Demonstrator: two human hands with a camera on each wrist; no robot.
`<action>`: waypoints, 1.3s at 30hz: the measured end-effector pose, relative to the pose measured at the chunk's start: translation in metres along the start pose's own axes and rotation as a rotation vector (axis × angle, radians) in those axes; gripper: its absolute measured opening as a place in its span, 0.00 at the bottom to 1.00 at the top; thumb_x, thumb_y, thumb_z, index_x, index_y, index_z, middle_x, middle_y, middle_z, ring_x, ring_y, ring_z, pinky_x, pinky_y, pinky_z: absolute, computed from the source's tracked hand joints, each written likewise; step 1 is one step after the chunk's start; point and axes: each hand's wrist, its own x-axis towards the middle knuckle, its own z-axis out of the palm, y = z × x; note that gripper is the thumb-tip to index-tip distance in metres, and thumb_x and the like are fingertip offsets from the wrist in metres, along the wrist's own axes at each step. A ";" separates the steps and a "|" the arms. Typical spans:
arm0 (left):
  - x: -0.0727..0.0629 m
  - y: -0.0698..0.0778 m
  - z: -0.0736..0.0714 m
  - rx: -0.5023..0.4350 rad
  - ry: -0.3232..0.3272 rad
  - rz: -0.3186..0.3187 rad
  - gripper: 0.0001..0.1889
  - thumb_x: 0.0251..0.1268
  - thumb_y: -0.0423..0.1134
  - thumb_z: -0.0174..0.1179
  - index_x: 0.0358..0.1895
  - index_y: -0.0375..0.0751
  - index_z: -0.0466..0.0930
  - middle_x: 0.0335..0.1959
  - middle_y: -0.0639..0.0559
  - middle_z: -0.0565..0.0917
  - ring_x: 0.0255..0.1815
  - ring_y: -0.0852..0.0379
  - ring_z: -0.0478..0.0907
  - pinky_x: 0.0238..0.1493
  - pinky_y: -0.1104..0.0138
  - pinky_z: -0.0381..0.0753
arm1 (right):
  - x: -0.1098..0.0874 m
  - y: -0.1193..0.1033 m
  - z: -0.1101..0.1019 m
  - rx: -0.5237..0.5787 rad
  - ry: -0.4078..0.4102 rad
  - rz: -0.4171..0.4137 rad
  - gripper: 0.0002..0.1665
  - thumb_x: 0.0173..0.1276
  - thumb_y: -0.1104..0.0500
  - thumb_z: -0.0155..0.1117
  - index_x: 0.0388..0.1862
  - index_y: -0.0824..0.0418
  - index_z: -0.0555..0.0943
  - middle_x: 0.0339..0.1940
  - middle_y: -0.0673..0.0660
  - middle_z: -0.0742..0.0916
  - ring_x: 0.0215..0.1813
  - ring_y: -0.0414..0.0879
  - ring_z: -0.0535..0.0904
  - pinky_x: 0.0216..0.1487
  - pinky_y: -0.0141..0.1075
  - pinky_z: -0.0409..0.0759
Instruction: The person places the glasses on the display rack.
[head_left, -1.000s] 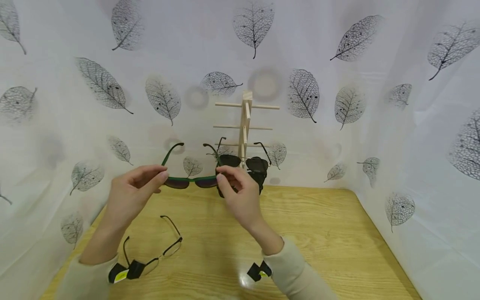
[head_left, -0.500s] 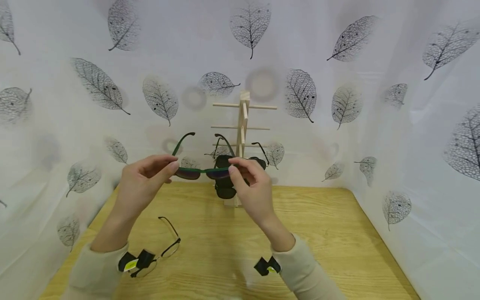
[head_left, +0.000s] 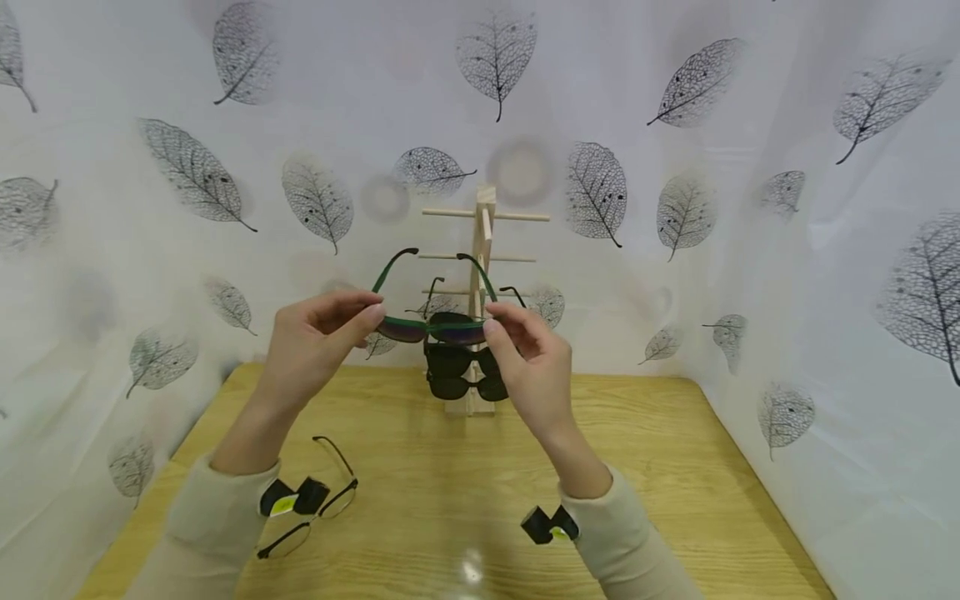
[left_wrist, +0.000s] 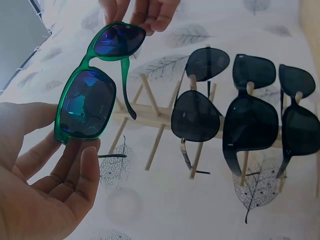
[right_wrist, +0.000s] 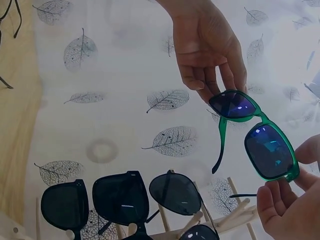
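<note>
A person's left hand (head_left: 318, 342) and right hand (head_left: 534, 367) gripped a pair of green-framed sunglasses (head_left: 430, 327) at opposite outer corners, thumbs and fingers pinching the frame, before a wooden stand (head_left: 483, 225) on a wood-grain table (head_left: 637, 483). From the head camera, the held pair overlapped the stand, temples unfolded and pointing toward it, lenses dark purple along the lower edge of the frame. Both wrist cameras caught the lens faces, mirrored in blue and violet. The left wrist view laid out three dark pairs on the stand: a thin-framed pair (left_wrist: 195, 115) nearest the green one, then two thick-framed pairs (left_wrist: 251, 122). In the head view, the uppermost was partly hidden behind the green frame. Whether the green temples touched the pegs could not be told. The head view also showed clear-lensed eyeglasses (head_left: 338, 497) unfolded on the table, partly behind a black wrist device (head_left: 311, 496); the right wrist view caught only thin dark frame parts at its upper left. Leaf-printed white fabric (head_left: 375, 75) hung behind and at both sides.
</note>
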 end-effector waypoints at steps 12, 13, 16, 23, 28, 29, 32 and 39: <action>0.017 -0.003 0.011 -0.038 -0.033 0.019 0.14 0.75 0.40 0.67 0.56 0.37 0.89 0.41 0.64 0.90 0.33 0.61 0.86 0.37 0.69 0.87 | 0.009 -0.001 -0.014 -0.001 0.023 0.029 0.15 0.78 0.66 0.63 0.60 0.69 0.85 0.44 0.66 0.87 0.38 0.42 0.82 0.43 0.28 0.83; 0.019 -0.004 0.012 -0.043 -0.039 0.017 0.14 0.75 0.40 0.67 0.56 0.36 0.88 0.41 0.64 0.90 0.33 0.61 0.87 0.37 0.69 0.88 | 0.010 -0.001 -0.015 -0.002 0.027 0.028 0.16 0.78 0.66 0.63 0.60 0.69 0.85 0.44 0.66 0.87 0.37 0.42 0.82 0.43 0.28 0.83; 0.023 -0.004 0.015 -0.052 -0.054 0.014 0.14 0.76 0.40 0.66 0.57 0.36 0.88 0.41 0.66 0.90 0.33 0.61 0.87 0.37 0.69 0.88 | 0.012 -0.001 -0.018 -0.007 0.034 0.024 0.15 0.78 0.66 0.63 0.59 0.68 0.86 0.41 0.66 0.87 0.37 0.45 0.82 0.42 0.29 0.83; 0.032 -0.005 0.021 -0.066 -0.070 0.001 0.15 0.76 0.40 0.66 0.57 0.35 0.88 0.41 0.67 0.89 0.34 0.61 0.87 0.39 0.68 0.89 | 0.015 0.002 -0.024 -0.029 0.049 0.048 0.14 0.77 0.65 0.64 0.58 0.68 0.87 0.37 0.65 0.87 0.35 0.50 0.82 0.37 0.29 0.80; 0.039 -0.006 0.028 -0.083 -0.068 0.005 0.16 0.75 0.41 0.67 0.57 0.35 0.88 0.41 0.67 0.89 0.36 0.62 0.87 0.39 0.68 0.89 | 0.019 0.006 -0.027 -0.028 0.071 0.060 0.14 0.76 0.65 0.65 0.56 0.71 0.87 0.38 0.66 0.87 0.35 0.53 0.82 0.35 0.27 0.79; 0.040 -0.006 0.029 -0.087 -0.066 0.007 0.15 0.75 0.40 0.67 0.57 0.35 0.88 0.41 0.67 0.89 0.37 0.62 0.87 0.39 0.69 0.89 | 0.019 0.006 -0.028 -0.029 0.075 0.065 0.14 0.76 0.65 0.66 0.56 0.71 0.87 0.38 0.66 0.87 0.35 0.52 0.82 0.35 0.27 0.79; 0.042 -0.008 0.032 -0.103 -0.052 0.009 0.15 0.74 0.39 0.68 0.56 0.34 0.88 0.41 0.66 0.90 0.37 0.61 0.87 0.39 0.68 0.89 | 0.021 0.008 -0.029 -0.035 0.086 0.080 0.14 0.76 0.64 0.66 0.55 0.71 0.87 0.37 0.67 0.87 0.34 0.53 0.83 0.35 0.27 0.79; 0.046 -0.008 0.041 -0.096 -0.043 -0.035 0.16 0.74 0.41 0.68 0.58 0.36 0.88 0.47 0.51 0.91 0.40 0.60 0.87 0.41 0.68 0.89 | 0.025 0.015 -0.033 -0.064 0.097 0.123 0.12 0.78 0.62 0.65 0.55 0.62 0.90 0.36 0.63 0.88 0.35 0.57 0.84 0.30 0.28 0.76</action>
